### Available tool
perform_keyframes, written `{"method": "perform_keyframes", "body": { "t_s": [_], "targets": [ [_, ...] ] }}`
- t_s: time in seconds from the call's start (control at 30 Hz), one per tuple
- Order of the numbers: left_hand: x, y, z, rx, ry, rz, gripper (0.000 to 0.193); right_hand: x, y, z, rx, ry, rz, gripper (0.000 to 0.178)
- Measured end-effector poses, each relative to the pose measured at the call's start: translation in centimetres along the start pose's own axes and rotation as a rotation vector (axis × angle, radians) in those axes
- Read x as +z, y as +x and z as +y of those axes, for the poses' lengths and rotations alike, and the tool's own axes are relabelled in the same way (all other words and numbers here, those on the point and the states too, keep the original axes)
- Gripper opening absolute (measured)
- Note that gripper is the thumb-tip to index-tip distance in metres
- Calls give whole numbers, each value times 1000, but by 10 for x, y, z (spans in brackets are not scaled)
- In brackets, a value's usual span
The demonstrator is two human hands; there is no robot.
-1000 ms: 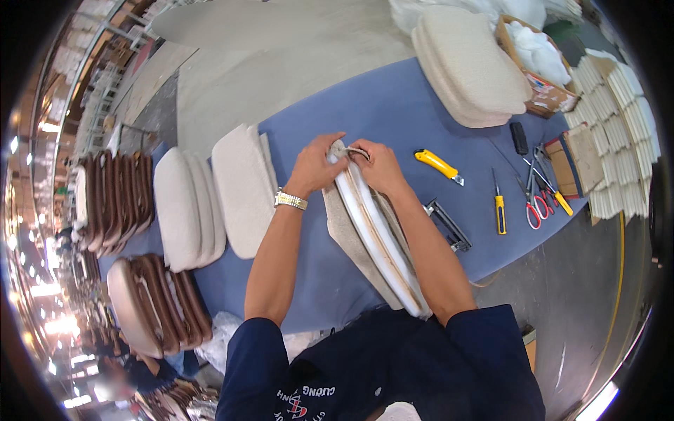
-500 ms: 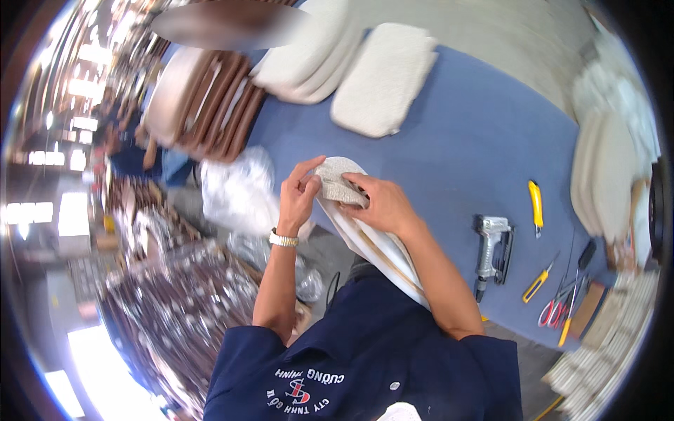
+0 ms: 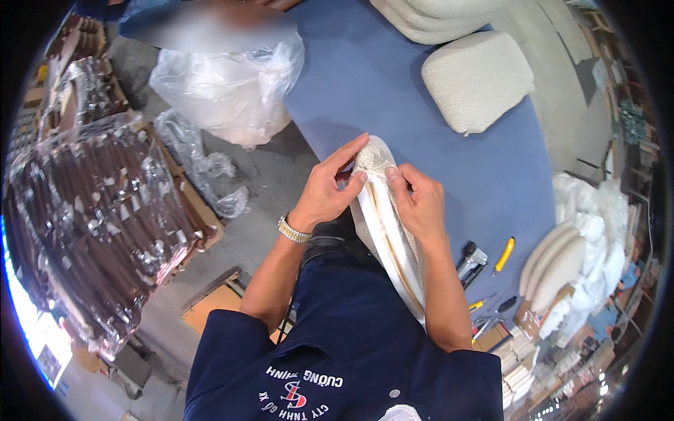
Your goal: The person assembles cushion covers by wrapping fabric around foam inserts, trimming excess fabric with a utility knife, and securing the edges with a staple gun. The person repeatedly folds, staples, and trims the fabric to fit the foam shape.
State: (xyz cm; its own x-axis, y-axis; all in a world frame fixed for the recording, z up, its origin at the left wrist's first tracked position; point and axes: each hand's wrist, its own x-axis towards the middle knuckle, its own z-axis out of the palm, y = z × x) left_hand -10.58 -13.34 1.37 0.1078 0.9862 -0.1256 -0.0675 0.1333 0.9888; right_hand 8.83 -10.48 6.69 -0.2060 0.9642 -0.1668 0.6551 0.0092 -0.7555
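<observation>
A padded seat cushion point(image 3: 382, 223) stands on edge against my body, with a white side, a brown strip along it and light woven fabric. Its far end rests over the blue table. My left hand point(image 3: 326, 188) clasps the left side of that end, fingers stretched along the edge and thumb on the fabric cover point(image 3: 374, 156). On the opposite side my right hand point(image 3: 421, 203) grips the cushion, its thumb pressing the fabric fold. The fabric lies pulled over the end between both thumbs. Fingers beneath the cushion are partly hidden.
On the blue table point(image 3: 463, 172) lie a light cushion point(image 3: 479, 83), a staple gun point(image 3: 472, 264), a yellow cutter point(image 3: 503, 256) and small tools. More cushions point(image 3: 554, 259) stand at the right. Clear plastic bags point(image 3: 232, 88) and wrapped brown parts point(image 3: 98, 231) fill the left.
The whole view has shifted. The fabric, bunched in a fold under my right fingers before, now lies flatter over the cushion's end. Both thumbs have come close together on it.
</observation>
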Motion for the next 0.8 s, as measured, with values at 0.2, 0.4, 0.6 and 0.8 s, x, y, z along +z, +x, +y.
{"method": "perform_keyframes", "body": {
  "t_s": [0.2, 0.4, 0.6, 0.8],
  "targets": [
    [-1, 33, 15, 35, -2, -176, 59, -16, 7, 13, 205, 9, 90, 35],
    [14, 47, -9, 234, 126, -121, 38, -21, 18, 22, 279, -23, 192, 35],
    [6, 74, -1, -37, -83, -166, 43, -19, 8, 30, 299, 73, 237, 34],
    [0, 97, -6, 45, 70, -411, 45, -4, 13, 32, 113, 76, 286, 36]
  ]
}}
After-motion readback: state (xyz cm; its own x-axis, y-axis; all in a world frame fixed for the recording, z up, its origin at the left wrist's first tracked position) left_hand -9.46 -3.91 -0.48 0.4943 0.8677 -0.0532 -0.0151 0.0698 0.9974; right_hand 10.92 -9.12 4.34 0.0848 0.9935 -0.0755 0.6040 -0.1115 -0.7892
